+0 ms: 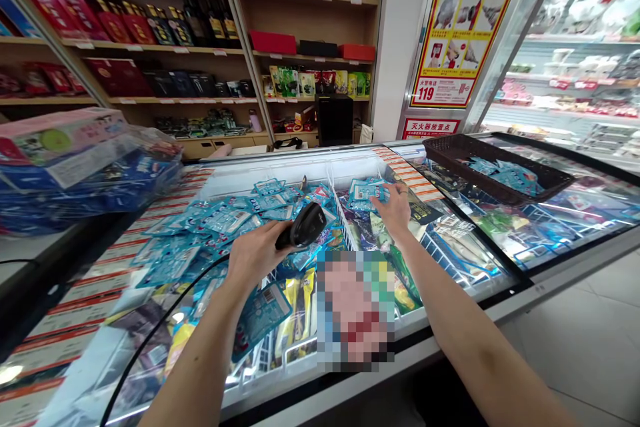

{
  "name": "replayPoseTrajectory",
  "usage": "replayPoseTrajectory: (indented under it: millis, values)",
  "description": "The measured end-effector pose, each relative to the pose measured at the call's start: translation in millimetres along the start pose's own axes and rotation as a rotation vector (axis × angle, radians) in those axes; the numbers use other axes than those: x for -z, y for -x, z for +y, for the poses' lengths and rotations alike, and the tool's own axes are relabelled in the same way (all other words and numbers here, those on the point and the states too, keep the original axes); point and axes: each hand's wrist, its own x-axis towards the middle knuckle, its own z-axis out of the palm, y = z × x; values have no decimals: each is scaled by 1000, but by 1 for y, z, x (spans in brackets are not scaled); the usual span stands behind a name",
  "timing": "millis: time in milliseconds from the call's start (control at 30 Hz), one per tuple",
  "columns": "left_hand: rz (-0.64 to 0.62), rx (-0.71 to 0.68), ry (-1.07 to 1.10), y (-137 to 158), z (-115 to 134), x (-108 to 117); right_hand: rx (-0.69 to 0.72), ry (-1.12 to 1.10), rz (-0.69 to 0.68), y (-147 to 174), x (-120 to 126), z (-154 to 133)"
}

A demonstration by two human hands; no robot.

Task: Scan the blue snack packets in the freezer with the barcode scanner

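Observation:
My left hand (257, 253) is wrapped around a black handheld barcode scanner (307, 227), whose head points to the right over the freezer. A black cable (165, 320) runs from it down to the lower left. Farther right, my right hand (395, 209) pinches light-blue packets (365, 192) at their right edge; how many it grips I cannot tell. Many similar blue packets (225, 217) lie in a loose pile left of the white wire divider (343, 213). One more blue packet (265, 320) lies near my left wrist.
A dark brown plastic basket (540, 193) with blue packets stands on the freezer's right part. Plastic-wrapped boxes (85, 167) sit at the left. Shelves (200, 47) of boxed goods stand behind. A pixelated patch (355, 310) hides part of the freezer front.

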Motion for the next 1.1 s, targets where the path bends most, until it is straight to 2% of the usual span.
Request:
replayPoseTrajectory:
  millis: [133, 233, 333, 467, 633, 800, 967, 1100]
  values:
    - [-4, 20, -5, 1, -1, 1, 216, 174, -139, 7, -2, -5]
    - [-10, 41, -12, 1, -4, 1, 247, 233, -184, 12, -6, -6]
    - [-9, 71, -17, 1, -5, 2, 254, 235, -160, 15, -7, -9]
    - [30, 107, -34, 2, -6, 4, 314, 138, -166, 19, -6, -21]
    - [86, 189, -50, 4, -9, 5, 455, -57, -358, 28, -7, -43]
    - [144, 217, -42, 5, -11, 4, 626, -215, -487, 38, -13, -65]
    - [120, 221, -43, 6, -11, 6, 813, -177, -626, 46, -20, -76]
    - [124, 230, -39, 7, -12, 8, 732, -33, -564, 47, -24, -71]
